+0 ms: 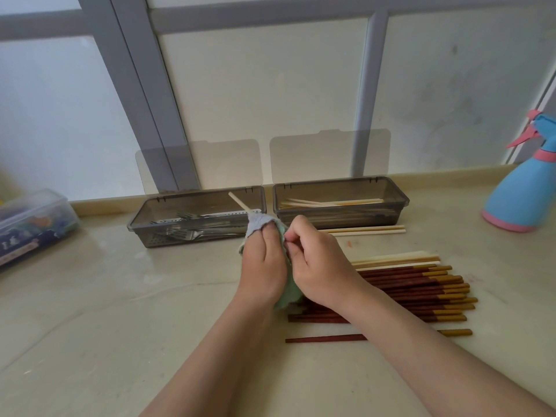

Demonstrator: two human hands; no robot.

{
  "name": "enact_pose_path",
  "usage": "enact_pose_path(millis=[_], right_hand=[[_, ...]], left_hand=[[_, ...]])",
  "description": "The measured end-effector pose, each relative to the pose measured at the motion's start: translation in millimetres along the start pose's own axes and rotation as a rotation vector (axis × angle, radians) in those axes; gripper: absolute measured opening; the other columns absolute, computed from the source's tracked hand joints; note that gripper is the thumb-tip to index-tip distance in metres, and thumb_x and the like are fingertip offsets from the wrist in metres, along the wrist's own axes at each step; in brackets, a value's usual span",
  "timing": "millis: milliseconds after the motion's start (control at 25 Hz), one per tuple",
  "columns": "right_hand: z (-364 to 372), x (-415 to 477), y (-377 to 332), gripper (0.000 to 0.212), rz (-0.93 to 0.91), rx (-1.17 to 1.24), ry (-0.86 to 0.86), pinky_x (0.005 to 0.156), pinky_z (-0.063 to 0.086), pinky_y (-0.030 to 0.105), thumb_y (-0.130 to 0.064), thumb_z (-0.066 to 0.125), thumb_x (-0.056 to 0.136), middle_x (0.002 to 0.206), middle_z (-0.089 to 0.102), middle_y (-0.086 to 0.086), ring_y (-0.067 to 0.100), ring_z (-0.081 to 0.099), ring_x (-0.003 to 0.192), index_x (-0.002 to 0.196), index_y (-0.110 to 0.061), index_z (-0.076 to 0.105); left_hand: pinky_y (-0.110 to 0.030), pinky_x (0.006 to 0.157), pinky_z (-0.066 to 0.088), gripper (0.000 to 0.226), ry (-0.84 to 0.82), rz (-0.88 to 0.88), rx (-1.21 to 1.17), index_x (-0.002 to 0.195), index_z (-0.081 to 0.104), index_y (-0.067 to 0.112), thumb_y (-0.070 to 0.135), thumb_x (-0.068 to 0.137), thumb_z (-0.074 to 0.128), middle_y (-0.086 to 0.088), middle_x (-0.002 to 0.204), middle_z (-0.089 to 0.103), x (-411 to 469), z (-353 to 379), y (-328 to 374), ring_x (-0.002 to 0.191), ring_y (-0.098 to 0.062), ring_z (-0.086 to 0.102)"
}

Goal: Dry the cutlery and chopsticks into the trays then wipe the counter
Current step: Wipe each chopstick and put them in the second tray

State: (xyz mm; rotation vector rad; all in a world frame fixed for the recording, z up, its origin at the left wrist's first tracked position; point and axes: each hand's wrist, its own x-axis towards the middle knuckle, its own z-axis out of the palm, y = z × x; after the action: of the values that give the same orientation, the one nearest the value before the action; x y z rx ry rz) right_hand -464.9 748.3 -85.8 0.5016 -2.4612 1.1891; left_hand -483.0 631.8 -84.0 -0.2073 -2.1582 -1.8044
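Chopstick heap (421, 287): dark red sticks with tan ends lying crosswise on the counter (120, 326), at the near right. The right forearm crosses over their left ends.
Lone red chopstick (328, 338): lies apart from the heap on its near side, partly under the forearm.
Pale loose chopsticks (397, 258): touching the heap's far edge.
Left hand (264, 257): fingers clenched round the cloth (258, 224), thumb and forefinger buried in it.
Held chopstick (239, 201): pale, gripped through the cloth, with its far end poking out tilted up over the left tray.
Right hand (319, 260): fingers curled, tips pinching at the cloth's edge beside the left hand (whether the stick's near end sits between them is hidden).
Pale pair (361, 230): on the counter just in front of the right tray.
Left tray (138, 224): smoky plastic, holding forks (186, 216) and other metal cutlery; lid (198, 164) stands open behind.
Right tray (403, 203): just beside the left one, holding pale chopsticks (340, 202); lid also upright.
Storage box (33, 224): clear, far left, contents blurred.
Spray bottle (523, 188): blue and pink, upright at far right.
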Motion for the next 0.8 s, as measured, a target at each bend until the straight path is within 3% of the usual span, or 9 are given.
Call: enact_pose_path(millis=[120, 200, 320, 400, 520, 640, 800], right_hand=[[-1, 2, -3, 0.007, 0.009, 0.041, -0.008, 0.057, 0.039, 0.017, -0.012, 0.056, 0.1, 0.075, 0.057, -0.011, 0.004, 0.053, 0.063, 0.094, -0.014, 0.055], [-10, 1, 2, 0.004, 0.057, 0.046, -0.101, 0.06, 0.046, 0.018, -0.018, 0.057, 0.101, 0.08, 0.064, -0.008, 0.005, 0.059, 0.068, 0.099, -0.016, 0.06], [-23, -2, 8, 0.012, 0.112, 0.024, -0.212, 0.067, 0.054, 0.033, -0.02, 0.055, 0.102, 0.075, 0.068, -0.004, 0.012, 0.064, 0.069, 0.095, -0.019, 0.065], [-23, -2, 5, 0.015, 0.103, 0.035, -0.203, 0.067, 0.054, 0.043, -0.018, 0.055, 0.101, 0.071, 0.067, 0.0, 0.02, 0.063, 0.067, 0.089, -0.017, 0.064], [-12, -3, 1, 0.016, 0.072, 0.086, -0.134, 0.065, 0.053, 0.05, -0.015, 0.056, 0.1, 0.071, 0.066, 0.009, 0.03, 0.062, 0.066, 0.085, -0.014, 0.06], [-15, -2, 2, 0.014, 0.092, 0.128, -0.107, 0.065, 0.056, 0.047, -0.019, 0.059, 0.1, 0.071, 0.068, 0.004, 0.024, 0.065, 0.066, 0.087, -0.015, 0.063], [-23, -2, 4, 0.01, 0.161, 0.142, -0.153, 0.06, 0.052, 0.024, -0.02, 0.062, 0.099, 0.07, 0.07, -0.003, 0.003, 0.065, 0.061, 0.097, -0.017, 0.07]], left_hand=[[-0.029, 0.056, 0.039, 0.043, 0.014, 0.017, -0.001, 0.068, 0.049, 0.009, 0.014, 0.107, 0.032, 0.0, 0.062, 0.05, -1, 0, 1, 0.056, -0.008, 0.046], [-0.028, 0.062, 0.047, 0.046, 0.065, -0.047, -0.059, 0.074, 0.062, 0.009, 0.019, 0.107, 0.031, 0.001, 0.067, 0.062, 5, -7, -1, 0.063, -0.01, 0.057], [-0.043, 0.072, 0.051, 0.05, 0.21, -0.155, -0.155, 0.084, 0.071, 0.01, 0.031, 0.104, 0.031, 0.0, 0.071, 0.066, 19, -18, -7, 0.069, -0.019, 0.06], [-0.035, 0.068, 0.049, 0.05, 0.211, -0.126, -0.134, 0.08, 0.07, 0.01, 0.028, 0.105, 0.03, 0.003, 0.069, 0.065, 15, -15, -4, 0.066, -0.014, 0.059], [-0.021, 0.057, 0.041, 0.046, 0.091, -0.019, -0.053, 0.066, 0.051, 0.014, 0.012, 0.107, 0.03, 0.012, 0.055, 0.056, -2, 0, 3, 0.053, 0.001, 0.049], [-0.019, 0.056, 0.04, 0.045, 0.029, 0.004, -0.034, 0.066, 0.05, 0.014, 0.011, 0.106, 0.03, 0.012, 0.055, 0.054, -4, 2, 2, 0.054, 0.0, 0.049], [-0.032, 0.066, 0.045, 0.053, 0.132, -0.075, -0.137, 0.068, 0.067, 0.02, 0.02, 0.107, 0.031, 0.011, 0.062, 0.066, 9, -7, 0, 0.06, -0.008, 0.057]])
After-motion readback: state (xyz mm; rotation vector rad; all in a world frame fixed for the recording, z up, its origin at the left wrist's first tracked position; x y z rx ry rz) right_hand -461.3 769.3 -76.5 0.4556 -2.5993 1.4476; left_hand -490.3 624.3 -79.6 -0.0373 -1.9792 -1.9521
